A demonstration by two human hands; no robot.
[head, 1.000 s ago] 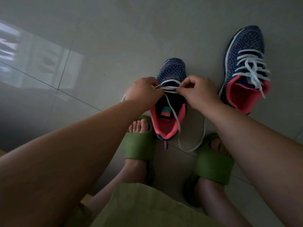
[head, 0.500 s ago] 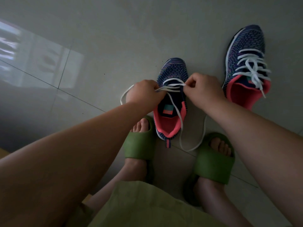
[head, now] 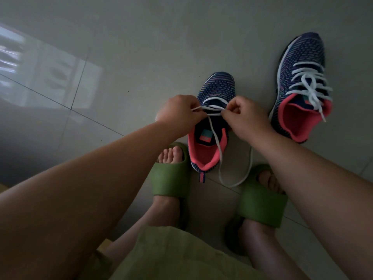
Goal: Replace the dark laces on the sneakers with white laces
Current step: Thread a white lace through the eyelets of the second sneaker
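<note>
- While both feet sit in green slippers (head: 171, 179) on the tiled floor (head: 121, 47), a sneaker (head: 212, 126) stands between them.
- Left hand (head: 178, 114) and right hand (head: 245, 116) each pinch the white lace (head: 214, 107) across its lower eyelets; one loose end loops onto the floor.
- Farther right stands the second sneaker (head: 300, 85), fully laced white.

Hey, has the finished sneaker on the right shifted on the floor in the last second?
No. The laced sneaker keeps its spot beside the sneaker being laced; its slight drift in the picture looks like head camera motion.
</note>
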